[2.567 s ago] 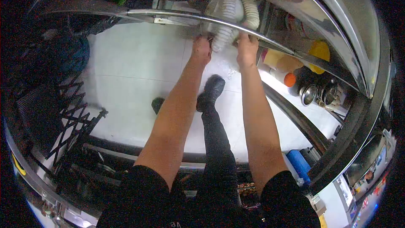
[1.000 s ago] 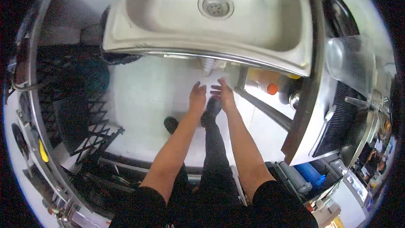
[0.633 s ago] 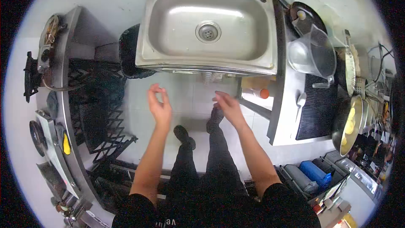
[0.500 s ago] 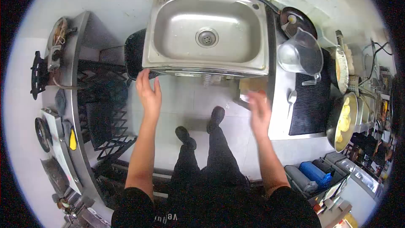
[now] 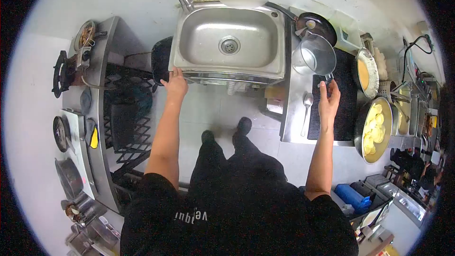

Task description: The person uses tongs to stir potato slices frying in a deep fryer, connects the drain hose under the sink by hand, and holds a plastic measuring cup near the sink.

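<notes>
Just ahead of the right hand (image 5: 329,104), its thumb and fingers parted, sits a clear jug (image 5: 316,53) near the sink (image 5: 227,68).

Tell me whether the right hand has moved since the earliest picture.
Yes: judged against the sink, the right hand has moved rightward, from the white hose below it to the clear jug beside it.
</notes>
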### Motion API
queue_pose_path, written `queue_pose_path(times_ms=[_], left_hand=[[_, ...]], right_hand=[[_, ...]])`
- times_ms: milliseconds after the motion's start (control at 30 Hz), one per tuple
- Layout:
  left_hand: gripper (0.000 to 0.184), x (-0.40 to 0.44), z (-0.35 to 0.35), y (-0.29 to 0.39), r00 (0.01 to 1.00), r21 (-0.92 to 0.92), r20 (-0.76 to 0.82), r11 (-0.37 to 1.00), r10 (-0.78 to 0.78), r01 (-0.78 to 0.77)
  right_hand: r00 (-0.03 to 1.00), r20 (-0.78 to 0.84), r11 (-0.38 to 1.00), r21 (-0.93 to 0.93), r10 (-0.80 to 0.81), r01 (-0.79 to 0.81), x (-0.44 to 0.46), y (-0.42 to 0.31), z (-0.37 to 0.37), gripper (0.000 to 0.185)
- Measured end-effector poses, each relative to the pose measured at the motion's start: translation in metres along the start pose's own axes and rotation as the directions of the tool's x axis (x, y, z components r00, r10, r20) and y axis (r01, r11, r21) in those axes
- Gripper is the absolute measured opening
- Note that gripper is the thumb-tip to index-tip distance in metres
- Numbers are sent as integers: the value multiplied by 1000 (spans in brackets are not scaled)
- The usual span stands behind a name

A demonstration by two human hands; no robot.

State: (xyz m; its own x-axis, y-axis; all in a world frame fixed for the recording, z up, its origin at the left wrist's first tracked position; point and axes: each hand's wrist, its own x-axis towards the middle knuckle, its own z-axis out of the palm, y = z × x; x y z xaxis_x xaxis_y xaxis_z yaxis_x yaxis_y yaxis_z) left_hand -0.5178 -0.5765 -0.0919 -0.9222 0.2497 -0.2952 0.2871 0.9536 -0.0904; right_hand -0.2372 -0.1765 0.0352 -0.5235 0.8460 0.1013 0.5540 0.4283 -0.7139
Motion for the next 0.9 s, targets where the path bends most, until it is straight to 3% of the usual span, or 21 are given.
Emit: queue_pose_path(times_ms=[200,333,467,533,567,667,733,900], left_hand=[[66,1,-23,0,979,64,204,997,23,-37],[67,11,-19,-11,972,67,223,993,80,-97],[69,5,-23,-21,954,80,252,979,163,-188],[70,10,-32,-22,947,58,237,969,218,-238],[72,12,-31,-23,938,69,265,966,222,-248],[78,14,-38,-24,926,108,278,950,255,-294],[89,14,-50,-21,887,109,401,950,228,-293],[91,20,-42,-29,882,150,368,917,296,-370]], right_hand=[[999,-21,999,-15,-29,28,-4,-10,-9,62],[997,-68,995,-92,-34,27,-13,-21,-24,60],[994,-98,999,-7,49,-50,-31,-23,-26,60],[997,-68,994,-104,-20,12,-37,-27,-24,61],[998,-43,995,-80,55,-59,-42,-29,-24,61],[995,-50,996,-36,84,-86,-48,-28,-16,65],[994,-58,993,-57,95,-99,-53,-36,-15,66],[987,-70,989,-32,143,-146,-68,-49,-13,69]])
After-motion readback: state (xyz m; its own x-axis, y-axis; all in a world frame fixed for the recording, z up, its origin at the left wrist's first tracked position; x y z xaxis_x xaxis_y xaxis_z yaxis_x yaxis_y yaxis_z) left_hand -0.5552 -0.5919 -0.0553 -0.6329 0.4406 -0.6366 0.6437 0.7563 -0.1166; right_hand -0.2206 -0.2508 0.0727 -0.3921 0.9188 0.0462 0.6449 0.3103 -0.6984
